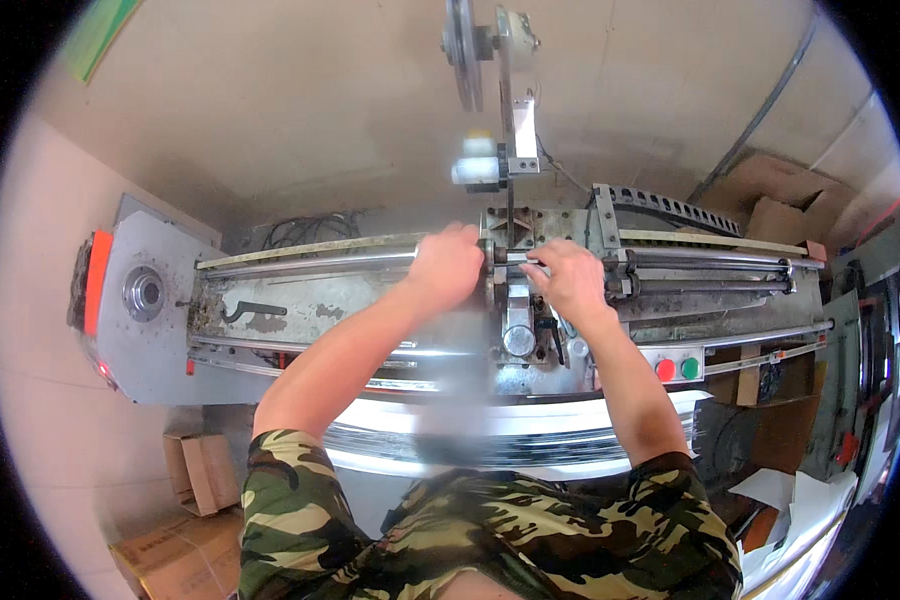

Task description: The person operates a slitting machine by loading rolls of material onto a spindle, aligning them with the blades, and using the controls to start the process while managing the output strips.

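Both my hands work at the middle of a long metal machine (pixel 350 285) with shiny rails. My left hand (pixel 446 264) is closed at the left side of a dark round collar (pixel 488 256); its fingertips are mostly hidden, and what they grip does not show clearly. My right hand (pixel 572 284) pinches a short shiny metal rod (pixel 517 257) between thumb and fingers, just right of the collar. Below the rod, a round silver knob (pixel 518 340) sits on the carriage, with a black lever (pixel 558 345) beside it.
An upright arm (pixel 523 130) carries a pulley wheel (pixel 463 50) above my hands. A hook wrench (pixel 254 311) lies on the bed at left. Red (pixel 666 370) and green buttons (pixel 690 368) sit at right. Long thin strips (pixel 550 445) lie in front; cardboard boxes (pixel 185 555) stand lower left.
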The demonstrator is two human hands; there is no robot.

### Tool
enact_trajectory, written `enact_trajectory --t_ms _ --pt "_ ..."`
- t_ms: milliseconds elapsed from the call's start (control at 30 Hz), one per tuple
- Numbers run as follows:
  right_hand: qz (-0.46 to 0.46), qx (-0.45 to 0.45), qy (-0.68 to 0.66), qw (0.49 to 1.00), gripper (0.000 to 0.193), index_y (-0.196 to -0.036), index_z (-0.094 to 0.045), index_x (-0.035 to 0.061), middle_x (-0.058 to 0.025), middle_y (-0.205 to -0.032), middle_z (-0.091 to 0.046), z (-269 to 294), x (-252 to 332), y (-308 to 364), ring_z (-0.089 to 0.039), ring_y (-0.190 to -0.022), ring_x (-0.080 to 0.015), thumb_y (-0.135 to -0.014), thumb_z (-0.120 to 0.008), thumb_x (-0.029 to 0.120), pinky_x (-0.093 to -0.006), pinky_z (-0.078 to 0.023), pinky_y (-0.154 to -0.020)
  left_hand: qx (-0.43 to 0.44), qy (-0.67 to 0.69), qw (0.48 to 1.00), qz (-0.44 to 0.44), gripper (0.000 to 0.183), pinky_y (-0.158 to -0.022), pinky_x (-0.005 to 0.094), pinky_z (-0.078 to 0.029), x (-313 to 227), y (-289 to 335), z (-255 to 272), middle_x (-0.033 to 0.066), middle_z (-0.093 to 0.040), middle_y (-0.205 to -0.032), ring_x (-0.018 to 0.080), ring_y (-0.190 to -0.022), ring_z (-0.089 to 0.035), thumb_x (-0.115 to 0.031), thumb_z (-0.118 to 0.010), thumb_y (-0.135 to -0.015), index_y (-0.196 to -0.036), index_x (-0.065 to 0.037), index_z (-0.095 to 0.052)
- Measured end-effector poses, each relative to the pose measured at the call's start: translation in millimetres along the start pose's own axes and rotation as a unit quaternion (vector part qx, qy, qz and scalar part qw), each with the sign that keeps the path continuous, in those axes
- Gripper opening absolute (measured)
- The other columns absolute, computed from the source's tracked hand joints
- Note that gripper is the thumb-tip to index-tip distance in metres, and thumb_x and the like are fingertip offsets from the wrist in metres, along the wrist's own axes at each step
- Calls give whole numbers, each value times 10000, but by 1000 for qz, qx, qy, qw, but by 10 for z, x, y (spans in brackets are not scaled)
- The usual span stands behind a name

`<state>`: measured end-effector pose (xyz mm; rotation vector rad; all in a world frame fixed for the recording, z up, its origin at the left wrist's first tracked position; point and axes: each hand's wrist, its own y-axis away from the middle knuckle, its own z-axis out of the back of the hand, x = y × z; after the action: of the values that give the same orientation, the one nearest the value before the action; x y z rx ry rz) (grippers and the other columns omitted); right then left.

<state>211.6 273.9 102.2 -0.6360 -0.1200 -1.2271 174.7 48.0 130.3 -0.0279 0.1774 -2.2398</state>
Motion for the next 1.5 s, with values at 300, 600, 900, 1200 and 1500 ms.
enact_trajectory --t_ms 300,600,900,1200,1500 --pt "-171 286 -67 940 301 -917 -768 93 -166 -910 -720 353 -424 -264 -678 -911 -340 -870 -678 377 -435 -512 -798 55 150 985 61 195 -797 485 -546 280 -205 -295 187 -680 -892 390 -895 -669 -233 -655 -757 -775 -48 -714" --pt "-83 125 -74 986 155 -726 -723 113 -92 -895 -673 -26 -589 -58 -654 -895 -325 -673 -835 207 -419 -515 -794 55 180 981 42 609 -946 423 -486 121 272 10 122 -592 -1147 339 -1122 -569 -290 -867 -618 -1139 -60 -653" --pt "-27 -14 8 1000 535 -1122 -660 67 -154 -1234 -636 -8 -430 230 -591 -1160 -338 -644 -879 163 -428 -453 -988 -152 -42 985 71 334 -952 423 -447 -368 457 -674 101 -561 -1087 294 -1069 -541 -141 -658 -766 -1086 -92 -578" --pt "-251 -232 167 925 537 -1437 -468 8 -186 -1464 -499 916 -645 1890 -441 -1371 -366 -959 -626 197 -498 -314 -1147 -137 -28 986 92 248 -936 451 -444 -350 503 -757 88 -559 -1079 299 -1067 -540 -140 -556 -863 -1107 -94 -578" --pt "-381 -45 186 905 600 -1418 -484 -9 -282 -1074 -684 1105 -871 2227 -650 -1027 -415 -964 -589 368 -500 -495 -895 -188 -29 981 46 320 -926 486 -437 -323 461 -769 117 -549 -1119 340 -1074 -531 -68 -611 -820 -1137 -72 -568"
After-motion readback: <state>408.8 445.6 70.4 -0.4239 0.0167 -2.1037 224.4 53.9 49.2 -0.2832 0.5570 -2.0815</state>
